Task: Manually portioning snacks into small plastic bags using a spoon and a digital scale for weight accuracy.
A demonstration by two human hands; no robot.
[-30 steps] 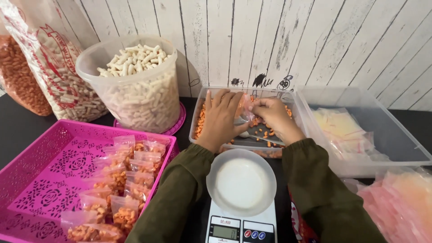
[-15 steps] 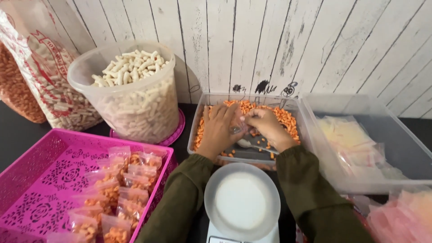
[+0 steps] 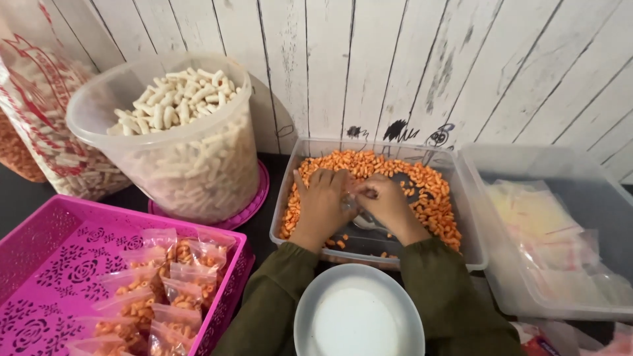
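Note:
My left hand (image 3: 321, 203) and my right hand (image 3: 386, 203) meet inside a clear plastic box (image 3: 288, 180) of small orange snack pieces (image 3: 432, 198). Between their fingers they pinch a small clear plastic bag (image 3: 350, 198), mostly hidden by the fingers. A spoon lies under my right hand, barely visible. Both arms wear dark green sleeves. A white round bowl (image 3: 358, 316) sits just in front of the box, between my forearms.
A pink perforated tray (image 3: 46, 250) at the left holds several filled small bags (image 3: 165, 283). A clear tub of pale stick snacks (image 3: 175, 132) stands behind it on a pink lid. A clear box with empty bags (image 3: 554, 231) is at the right. A white plank wall is behind.
The view has moved forward and down, so the scale under the bowl has left the frame. My hands have stayed together in the orange snack box, sinking lower with the small bag.

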